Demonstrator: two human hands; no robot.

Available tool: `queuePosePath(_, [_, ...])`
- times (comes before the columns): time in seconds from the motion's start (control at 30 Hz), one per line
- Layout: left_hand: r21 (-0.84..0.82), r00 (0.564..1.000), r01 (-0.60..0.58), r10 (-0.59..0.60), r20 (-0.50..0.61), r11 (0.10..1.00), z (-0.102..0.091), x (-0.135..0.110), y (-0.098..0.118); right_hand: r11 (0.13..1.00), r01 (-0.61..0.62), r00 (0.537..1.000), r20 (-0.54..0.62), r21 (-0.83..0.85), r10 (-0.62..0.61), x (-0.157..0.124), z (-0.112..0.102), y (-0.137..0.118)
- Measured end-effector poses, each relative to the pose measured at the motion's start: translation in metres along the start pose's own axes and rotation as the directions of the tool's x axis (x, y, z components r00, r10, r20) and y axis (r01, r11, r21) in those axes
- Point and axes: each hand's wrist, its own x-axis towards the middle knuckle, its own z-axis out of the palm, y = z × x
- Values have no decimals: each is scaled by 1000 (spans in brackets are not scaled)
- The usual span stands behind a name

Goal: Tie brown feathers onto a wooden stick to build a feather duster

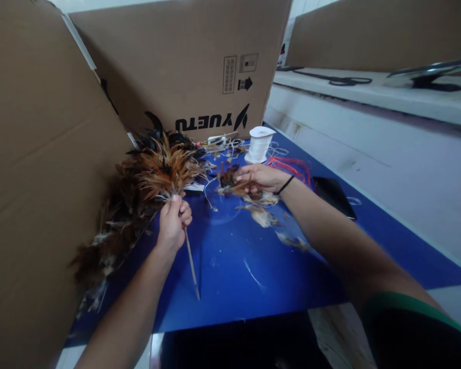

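My left hand [173, 218] is wrapped round the stick of a feather duster [167, 166]. Its brown and orange feathers fan out above the fist, and the thin bare stick [192, 264] points down toward the table's near edge. My right hand [263, 178], with a dark band at the wrist, is closed on brown feathers [230, 179] over the table. Its fingertips are partly lost among them. Loose pale feathers [263, 216] lie just below that hand. A large heap of dark brown feathers [117, 230] lies to the left of the duster.
Cardboard walls [146, 56] stand at the left and back of the blue table [230, 287]. Behind my right hand are a white spool [260, 143] and red string [292, 166]. A dark flat object [334, 197] lies at right. Scissors [346, 81] rest on a ledge.
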Motion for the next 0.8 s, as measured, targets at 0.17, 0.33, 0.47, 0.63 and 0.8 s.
queuePosePath(0.17, [5, 1000, 3, -3, 23, 1000, 2, 0, 0, 767, 89, 839, -368, -635, -402, -4, -6, 18])
queuePosePath(0.33, [5, 999, 15, -15, 33, 1000, 3, -2, 0, 487, 442, 707, -42, -753, -706, -26, 20, 23])
queuePosePath(0.47, [-2, 998, 23, -23, 53, 1000, 3, -3, -1, 233, 518, 740, 295, -823, -604, -26, 49, 35])
queuePosePath(0.63, [-27, 994, 70, -67, 85, 997, 3, -5, -1, 112, 413, 806, 306, -904, -507, -13, 58, 47])
queuePosePath(0.8, [-61, 973, 159, -146, 180, 985, 3, -7, -1, 294, 572, 717, 293, -766, -633, -41, 53, 10])
